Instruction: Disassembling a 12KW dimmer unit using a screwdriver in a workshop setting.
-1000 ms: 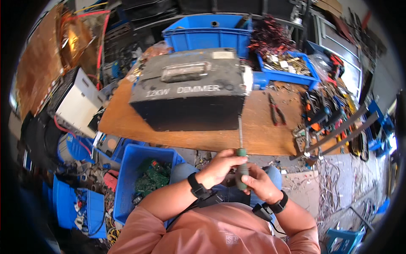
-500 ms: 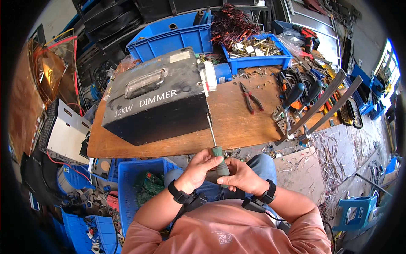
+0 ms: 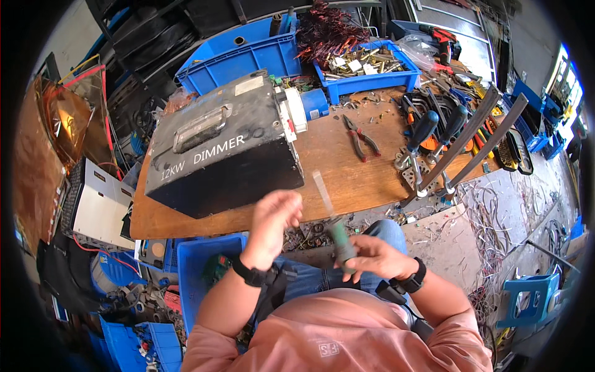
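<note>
My right hand (image 3: 375,255) grips the green handle of a screwdriver (image 3: 340,237). Its shaft points up and away, blurred by motion, and stands apart from the box. My left hand (image 3: 273,224) is raised near the front edge of the bench, off the screwdriver, with its fingers curled together. Whatever they may hold is too small or hidden to make out. Just beyond it a black metal box (image 3: 223,167) lies on the wooden bench, with a handle (image 3: 201,129) on top and a white-and-blue round connector (image 3: 299,108) at its right end.
Pliers (image 3: 361,139) lie on the bench (image 3: 334,158) right of the box. Farther right stand clamps (image 3: 462,146) among hand tools. Blue bins (image 3: 242,62) and a tray of brass pieces (image 3: 372,79) line the back. A blue crate (image 3: 192,279) is below, left of my legs.
My left hand has let go of the screwdriver and moved up and left toward the box. The screwdriver's tip has come away from the box's corner, with my right hand shifting slightly right.
</note>
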Action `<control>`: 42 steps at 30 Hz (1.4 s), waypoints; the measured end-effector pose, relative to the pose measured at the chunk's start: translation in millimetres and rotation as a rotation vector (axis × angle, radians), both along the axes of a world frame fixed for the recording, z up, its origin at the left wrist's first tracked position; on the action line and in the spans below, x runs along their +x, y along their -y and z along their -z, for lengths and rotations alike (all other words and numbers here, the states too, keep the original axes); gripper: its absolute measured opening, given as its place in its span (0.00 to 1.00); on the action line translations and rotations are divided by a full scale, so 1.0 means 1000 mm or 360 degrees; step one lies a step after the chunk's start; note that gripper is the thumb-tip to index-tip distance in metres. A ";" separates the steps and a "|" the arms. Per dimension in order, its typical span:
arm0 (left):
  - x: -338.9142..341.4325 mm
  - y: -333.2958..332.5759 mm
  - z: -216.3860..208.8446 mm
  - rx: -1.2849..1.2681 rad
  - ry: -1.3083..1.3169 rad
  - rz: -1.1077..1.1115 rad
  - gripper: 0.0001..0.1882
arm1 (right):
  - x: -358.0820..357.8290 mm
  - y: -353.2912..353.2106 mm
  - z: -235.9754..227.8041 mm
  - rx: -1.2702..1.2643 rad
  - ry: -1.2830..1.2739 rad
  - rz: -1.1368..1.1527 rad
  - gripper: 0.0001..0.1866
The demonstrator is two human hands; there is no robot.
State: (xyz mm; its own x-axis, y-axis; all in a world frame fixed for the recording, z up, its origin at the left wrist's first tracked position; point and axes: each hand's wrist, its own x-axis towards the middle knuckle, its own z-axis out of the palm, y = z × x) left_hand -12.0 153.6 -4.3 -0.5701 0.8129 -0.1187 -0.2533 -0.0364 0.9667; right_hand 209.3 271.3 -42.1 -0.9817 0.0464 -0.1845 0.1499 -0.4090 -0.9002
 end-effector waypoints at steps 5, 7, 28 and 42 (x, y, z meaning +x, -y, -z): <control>0.002 -0.033 -0.028 -0.0089 0.0376 -0.0249 0.09 | 0.032 -0.012 0.002 -0.0141 -0.0101 0.0417 0.18; 0.005 -0.041 -0.027 -0.0128 0.0477 -0.0253 0.08 | 0.038 -0.012 0.006 -0.0123 -0.0101 0.0395 0.18; 0.019 -0.070 -0.022 -0.0079 0.0656 -0.0693 0.10 | 0.048 -0.013 0.034 -0.0164 -0.0119 0.0176 0.16; 0.021 -0.071 -0.020 -0.0014 0.0792 -0.0764 0.08 | 0.045 -0.012 0.038 -0.0127 -0.0089 0.0136 0.16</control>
